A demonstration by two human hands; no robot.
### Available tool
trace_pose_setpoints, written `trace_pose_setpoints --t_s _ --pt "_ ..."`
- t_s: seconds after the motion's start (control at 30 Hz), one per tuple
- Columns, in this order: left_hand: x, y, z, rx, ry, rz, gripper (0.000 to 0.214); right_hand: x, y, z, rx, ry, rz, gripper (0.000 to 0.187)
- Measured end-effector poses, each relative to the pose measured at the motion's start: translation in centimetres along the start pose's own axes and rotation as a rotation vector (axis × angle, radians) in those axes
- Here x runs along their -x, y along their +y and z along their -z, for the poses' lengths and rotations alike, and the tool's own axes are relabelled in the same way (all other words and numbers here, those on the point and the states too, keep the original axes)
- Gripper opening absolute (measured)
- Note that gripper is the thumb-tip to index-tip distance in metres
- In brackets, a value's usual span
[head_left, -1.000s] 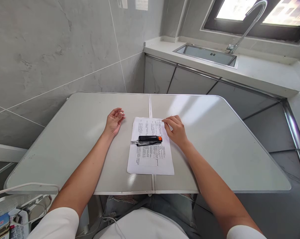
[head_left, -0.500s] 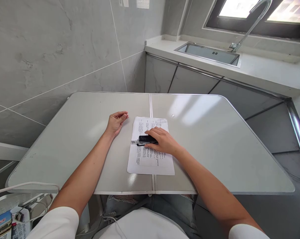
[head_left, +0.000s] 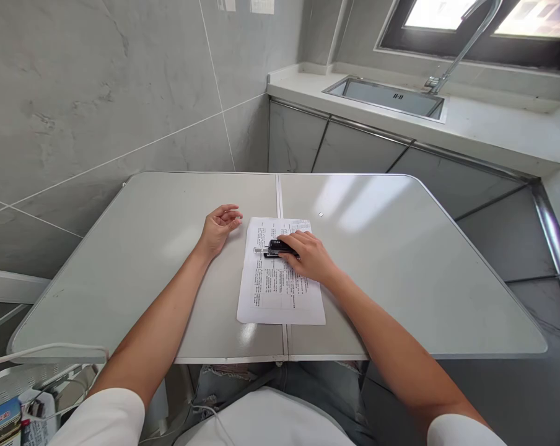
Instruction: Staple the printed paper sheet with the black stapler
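**Fingers [head_left: 298, 238] of the right hand [head_left: 310, 255] close round a black stapler [head_left: 279, 245] over a printed sheet [head_left: 280, 311]**

From where I stand, the stapler sits above the sheet's far half, lying crosswise, its clear, narrow nose pointing towards the sheet's left edge. The right hand comes in over the sheet's right edge, thumb on the near side of the stapler and fingers on the far side, covering its back end. Whether the stapler touches the paper, I can't tell.

Just left of the sheet's far end, the left hand [head_left: 218, 230] rests with its fingers loosely curled, gripping nothing. The sheet lies flat across the seam of the pale table [head_left: 424, 279]. A tiny white piece [head_left: 321, 214] lies just beyond the sheet's far right corner.
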State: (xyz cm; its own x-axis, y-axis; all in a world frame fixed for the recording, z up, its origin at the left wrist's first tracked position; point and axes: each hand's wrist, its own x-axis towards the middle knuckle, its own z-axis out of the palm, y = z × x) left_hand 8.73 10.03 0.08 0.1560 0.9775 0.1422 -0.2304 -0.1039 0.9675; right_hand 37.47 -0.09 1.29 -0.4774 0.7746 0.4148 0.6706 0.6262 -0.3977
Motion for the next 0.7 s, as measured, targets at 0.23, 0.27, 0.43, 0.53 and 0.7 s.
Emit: trace_pose_setpoints --t_s 0.23,0.27,0.43,0.53,0.7 --pt "1.8 0.3 -3.3 -0.234 -0.158 -0.069 0.053 0.1 0.5 -0.3 0.043 0.102 -0.114 0.025" --pt "2.0 0.3 -3.7 -0.272 -0.178 -0.060 0.053 0.1 0.5 -0.3 0.040 0.108 -0.111 0.025" --pt "2.3 0.1 -4.3 -0.389 -0.257 -0.051 0.048 0.1 0.5 -0.2 0.039 0.114 -0.091 0.024" --pt "2.3 -0.3 -4.1 -0.396 -0.301 -0.059 0.047 0.1 0.5 -0.1 0.039 0.115 -0.087 0.024" --pt "2.5 -0.4 -4.3 -0.430 -0.323 -0.060 0.047 0.2 0.6 -0.2 0.054 0.117 -0.043 0.022"
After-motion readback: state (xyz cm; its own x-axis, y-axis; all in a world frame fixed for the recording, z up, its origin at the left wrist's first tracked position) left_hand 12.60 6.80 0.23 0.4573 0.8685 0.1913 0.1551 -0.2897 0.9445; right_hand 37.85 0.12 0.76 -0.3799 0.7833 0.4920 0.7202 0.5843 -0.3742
